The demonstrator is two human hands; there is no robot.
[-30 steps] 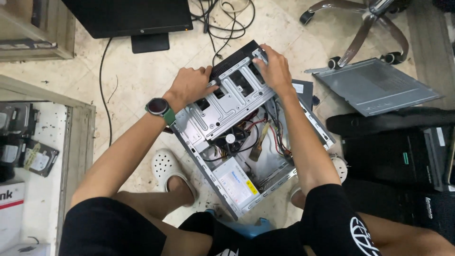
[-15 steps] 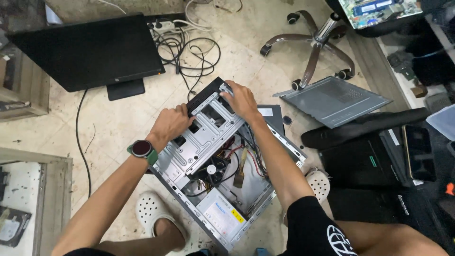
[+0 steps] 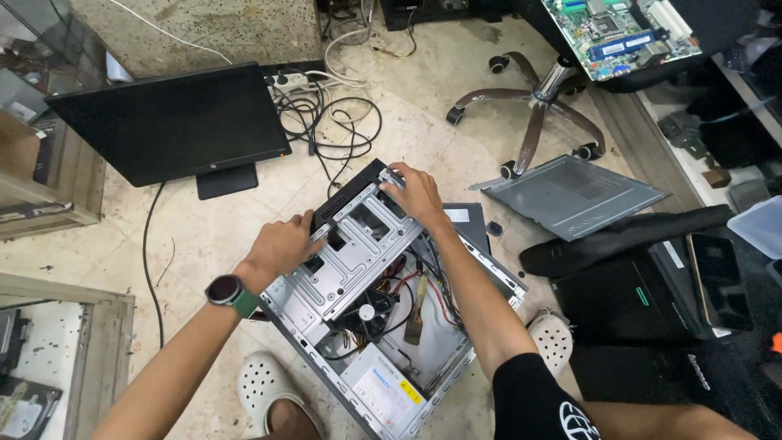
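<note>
Slid up a bit: left hand (image 3: 281, 244) and right hand (image 3: 419, 194), both gripping cage (image 3: 354, 248). Maybe snagging wires (image 3: 411, 285) if yanked.

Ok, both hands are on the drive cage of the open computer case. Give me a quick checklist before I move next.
1. Left hand on the drive cage: ok, it rests on the cage's left edge.
2. Right hand on the cage's far end: ok.
3. Side panel off the computer case: ok, it lies on the floor apart.
4. Internal cables free of the cage: cannot tell, they run beneath it.
5. Cage screws removed: cannot tell.
6. Monitor away from the case: ok.
</note>
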